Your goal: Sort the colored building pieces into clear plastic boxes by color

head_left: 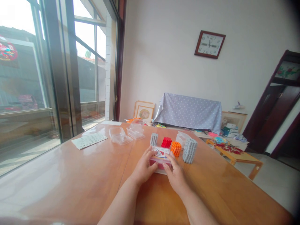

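Observation:
A small clear plastic box with a printed label on its lid and red contents sits on the wooden table. My left hand grips its left side, fingers curled round the edge. My right hand holds its right side, thumb against the front. Just behind the box stand a red stack, an orange stack, a small grey stack and a taller grey stack of folded pieces.
Empty clear plastic boxes and lids lie further back on the left, beside a printed paper sheet. Another clear box stands behind the stacks. A low yellow table with clutter stands on the right, windows on the left.

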### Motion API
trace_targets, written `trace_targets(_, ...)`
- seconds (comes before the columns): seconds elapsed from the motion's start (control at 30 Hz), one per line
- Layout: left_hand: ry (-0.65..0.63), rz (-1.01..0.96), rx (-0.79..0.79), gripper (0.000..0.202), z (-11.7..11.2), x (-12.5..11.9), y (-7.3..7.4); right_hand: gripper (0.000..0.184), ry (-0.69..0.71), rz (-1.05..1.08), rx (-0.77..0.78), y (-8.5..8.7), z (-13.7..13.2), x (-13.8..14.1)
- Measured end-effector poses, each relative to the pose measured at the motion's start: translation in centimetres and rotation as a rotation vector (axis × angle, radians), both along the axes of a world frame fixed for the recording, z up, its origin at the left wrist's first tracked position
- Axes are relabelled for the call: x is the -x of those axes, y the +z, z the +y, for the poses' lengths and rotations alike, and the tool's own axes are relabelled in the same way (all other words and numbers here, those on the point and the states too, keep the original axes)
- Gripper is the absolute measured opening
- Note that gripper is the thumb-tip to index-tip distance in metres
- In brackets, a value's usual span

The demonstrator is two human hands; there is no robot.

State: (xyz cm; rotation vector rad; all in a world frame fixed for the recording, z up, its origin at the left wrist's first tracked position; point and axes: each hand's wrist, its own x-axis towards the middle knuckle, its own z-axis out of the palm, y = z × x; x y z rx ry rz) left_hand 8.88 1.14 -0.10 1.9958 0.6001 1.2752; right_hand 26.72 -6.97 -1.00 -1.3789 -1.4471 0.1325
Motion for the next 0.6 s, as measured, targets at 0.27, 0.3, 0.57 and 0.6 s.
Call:
trace_targets(0.27,0.030,-0.016,-0.024,0.063,0.01,0.04,-0.31,0.062,0.027,0.048,-0.003,0.04,-0.38,0.54)
trace_targets(0.3,0.030,-0.018,-0.024,0.064,0.04,0.05,-0.36,0.064,0.031,0.059,0.003,0.11,-0.46,0.60)
trace_targets(0.57,0.024,-0.007,-0.048,0.070,-0.02,0.07,-0.34,0.073,0.064,0.176,0.008,0.38,-0.82,0.77)
trace_targets(0.6,0.028,-0.008,-0.049,0.071,-0.04,0.05,-0.31,0.074,0.068,0.196,0.008,0.35,-0.80,0.78)
